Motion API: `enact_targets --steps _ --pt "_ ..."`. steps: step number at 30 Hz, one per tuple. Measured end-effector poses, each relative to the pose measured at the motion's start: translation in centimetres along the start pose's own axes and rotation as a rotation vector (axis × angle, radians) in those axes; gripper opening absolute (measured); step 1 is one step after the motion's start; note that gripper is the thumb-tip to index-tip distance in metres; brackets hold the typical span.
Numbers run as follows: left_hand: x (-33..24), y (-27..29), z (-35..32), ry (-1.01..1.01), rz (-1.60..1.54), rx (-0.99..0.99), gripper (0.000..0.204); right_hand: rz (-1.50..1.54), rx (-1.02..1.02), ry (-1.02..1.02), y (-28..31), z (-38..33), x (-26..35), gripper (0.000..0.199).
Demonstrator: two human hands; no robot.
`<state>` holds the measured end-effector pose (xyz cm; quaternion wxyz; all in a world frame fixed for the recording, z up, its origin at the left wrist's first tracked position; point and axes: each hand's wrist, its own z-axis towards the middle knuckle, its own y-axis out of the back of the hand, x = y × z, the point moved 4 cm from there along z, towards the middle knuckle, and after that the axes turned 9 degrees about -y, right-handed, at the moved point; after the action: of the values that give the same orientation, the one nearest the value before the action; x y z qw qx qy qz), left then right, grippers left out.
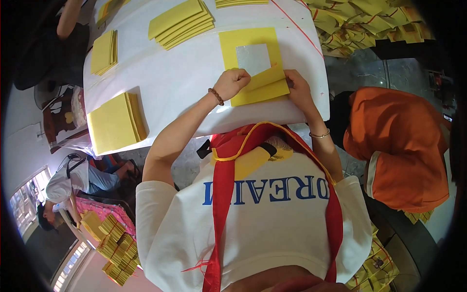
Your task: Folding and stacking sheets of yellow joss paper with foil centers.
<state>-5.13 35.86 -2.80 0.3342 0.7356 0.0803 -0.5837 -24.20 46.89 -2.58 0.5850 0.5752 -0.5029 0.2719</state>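
A yellow paper sheet (265, 87) lies before me on the white-covered table (185, 78). Its near part is folded over toward the far side. A silvery square (253, 56) shows on the flat far part, partly covered by the fold. My left hand (234, 82), a beaded bracelet at its wrist, is curled closed at the left end of the folded part. Pinched at the fold's right end are the fingers of my right hand (298, 87), with a metal bangle on that wrist. The fingertips of both hands are partly hidden.
Stacks of yellow paper stand at the table's near left (114, 124), far left (104, 52) and far middle (181, 23). A red string (299, 27) crosses the far right. Bundled yellow paper (365, 19) lies beyond. An orange cloth (396, 146) is at right; people sit at left.
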Motion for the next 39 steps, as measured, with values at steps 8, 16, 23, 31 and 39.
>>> enact_targets --steps 8,16,23,31,39 --pt "-0.5 0.2 -0.2 -0.044 0.014 0.033 0.023 -0.011 -0.020 0.023 0.0 0.6 -1.1 0.031" --pt "-4.2 0.0 -1.7 -0.495 0.598 -0.061 0.027 0.042 -0.090 -0.186 -0.4 0.3 -0.2 0.033" --pt "-7.2 1.9 -1.5 -0.546 0.714 -0.221 0.053 0.150 -0.165 -0.142 0.3 -1.7 0.3 0.033" --pt "-3.6 -2.2 -2.7 -0.683 0.773 0.040 0.044 0.220 -0.121 -0.174 0.1 -1.4 0.4 0.028" --pt "-4.3 -2.3 -3.0 -0.614 0.802 0.030 0.058 0.364 -0.115 -0.214 0.1 -0.9 0.3 0.026"
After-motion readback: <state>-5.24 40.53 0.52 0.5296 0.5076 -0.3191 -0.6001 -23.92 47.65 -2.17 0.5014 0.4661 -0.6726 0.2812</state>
